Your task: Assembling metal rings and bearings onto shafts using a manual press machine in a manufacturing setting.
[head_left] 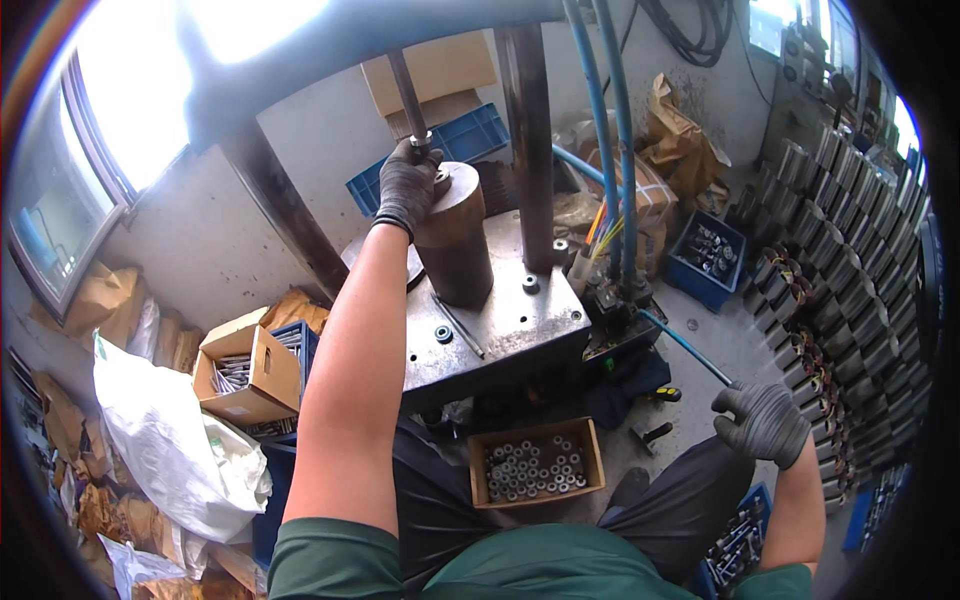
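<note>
My gloved left hand (405,185) is raised to the top of a thick steel cylinder (455,245), its fingers curled just under a silver collar (421,141) at the lower end of a vertical rod (405,90). What those fingers grip is mostly hidden by the glove. The cylinder stands upright on a steel press table (510,335). Low on the right, my gloved right hand (765,422) is closed around the end of a slanting blue lever (690,347). Two small round parts, a ring (443,334) and a bushing (531,285), sit on the table beside a thin bar (460,328).
Dark press columns (527,150) flank the cylinder. A carton of metal rings (537,420) lies between my legs. Left are a carton of rods (255,372) and a white sack (165,430). Stacked metal cylinders (850,260) line the right, near a blue parts bin (705,262).
</note>
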`<state>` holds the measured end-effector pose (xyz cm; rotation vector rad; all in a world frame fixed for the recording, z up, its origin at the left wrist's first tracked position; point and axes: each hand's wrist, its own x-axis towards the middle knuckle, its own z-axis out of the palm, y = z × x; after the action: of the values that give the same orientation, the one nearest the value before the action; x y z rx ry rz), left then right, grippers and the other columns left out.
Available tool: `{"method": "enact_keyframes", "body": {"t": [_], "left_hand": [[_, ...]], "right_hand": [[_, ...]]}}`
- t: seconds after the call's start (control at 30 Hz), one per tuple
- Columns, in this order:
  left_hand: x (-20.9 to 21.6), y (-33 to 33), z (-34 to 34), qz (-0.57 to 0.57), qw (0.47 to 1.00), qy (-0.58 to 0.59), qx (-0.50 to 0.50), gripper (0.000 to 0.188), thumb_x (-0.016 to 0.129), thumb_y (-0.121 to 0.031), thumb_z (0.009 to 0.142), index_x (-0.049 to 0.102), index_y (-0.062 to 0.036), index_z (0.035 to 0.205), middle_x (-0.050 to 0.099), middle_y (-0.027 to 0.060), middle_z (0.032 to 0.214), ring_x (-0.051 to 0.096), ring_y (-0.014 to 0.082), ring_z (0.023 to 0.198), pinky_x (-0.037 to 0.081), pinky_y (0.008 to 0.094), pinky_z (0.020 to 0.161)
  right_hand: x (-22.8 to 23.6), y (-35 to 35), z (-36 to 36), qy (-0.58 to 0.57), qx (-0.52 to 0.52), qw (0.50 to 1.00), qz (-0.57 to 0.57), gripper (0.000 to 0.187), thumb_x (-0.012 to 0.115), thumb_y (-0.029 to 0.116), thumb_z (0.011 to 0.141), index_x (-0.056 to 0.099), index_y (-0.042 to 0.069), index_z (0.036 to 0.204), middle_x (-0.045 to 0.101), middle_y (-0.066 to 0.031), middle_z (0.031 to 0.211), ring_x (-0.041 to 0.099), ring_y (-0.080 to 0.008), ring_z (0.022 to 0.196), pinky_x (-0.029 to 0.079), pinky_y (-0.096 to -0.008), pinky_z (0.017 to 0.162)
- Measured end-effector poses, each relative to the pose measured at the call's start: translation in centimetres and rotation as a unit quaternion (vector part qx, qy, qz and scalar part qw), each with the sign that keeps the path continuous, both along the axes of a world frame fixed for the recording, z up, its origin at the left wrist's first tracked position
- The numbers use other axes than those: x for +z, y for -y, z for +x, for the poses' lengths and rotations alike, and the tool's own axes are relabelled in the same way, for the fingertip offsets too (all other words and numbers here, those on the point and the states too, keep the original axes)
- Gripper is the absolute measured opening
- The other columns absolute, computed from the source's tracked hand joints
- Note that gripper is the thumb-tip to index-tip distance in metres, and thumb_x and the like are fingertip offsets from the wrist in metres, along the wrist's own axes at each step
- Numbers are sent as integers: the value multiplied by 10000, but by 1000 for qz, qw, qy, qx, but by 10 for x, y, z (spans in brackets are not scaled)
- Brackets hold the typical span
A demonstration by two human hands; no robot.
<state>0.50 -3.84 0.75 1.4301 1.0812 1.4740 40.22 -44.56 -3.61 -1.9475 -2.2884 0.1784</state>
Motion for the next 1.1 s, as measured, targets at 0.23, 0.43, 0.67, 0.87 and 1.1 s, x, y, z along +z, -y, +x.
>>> {"method": "enact_keyframes", "body": {"t": [0.23,0.43,0.67,0.87,1.1], "left_hand": [[4,5,-3,6,1000,2,4,287,569,40,994,571,-104,1242,627,50,984,624,127,826,646,278,621],[0,-8,-12,97,993,-57,36,266,677,-155,987,560,-48,1200,571,30,890,577,101,694,619,261,550],[-5,-13,-12,143,989,26,22,226,541,-167,1004,568,-30,1181,619,50,805,576,124,679,550,297,649],[-4,-6,-13,150,987,46,-16,207,513,-214,1046,610,-83,1172,631,33,853,580,113,723,525,274,670],[-4,-8,-12,123,991,46,-39,242,499,-272,1071,619,-87,1170,591,5,819,549,87,698,490,262,627]], "right_hand": [[15,-22,-1,-39,56,991,111,298,688,235,776,708,61,1016,694,-164,951,676,-389,841,543,-457,763],[73,-144,-7,-143,6,903,406,221,674,139,934,648,8,1110,680,-175,974,705,-287,888,545,-393,789],[76,-204,15,-228,31,877,423,627,600,534,991,612,10,1336,698,-193,1120,694,-257,1010,535,-389,895],[38,-75,23,-40,41,989,135,458,624,414,960,666,43,1226,693,-184,1042,697,-337,902,552,-428,810],[-36,15,5,31,36,996,-73,213,656,279,813,691,69,836,642,-170,724,653,-404,721,532,-504,666]]}}
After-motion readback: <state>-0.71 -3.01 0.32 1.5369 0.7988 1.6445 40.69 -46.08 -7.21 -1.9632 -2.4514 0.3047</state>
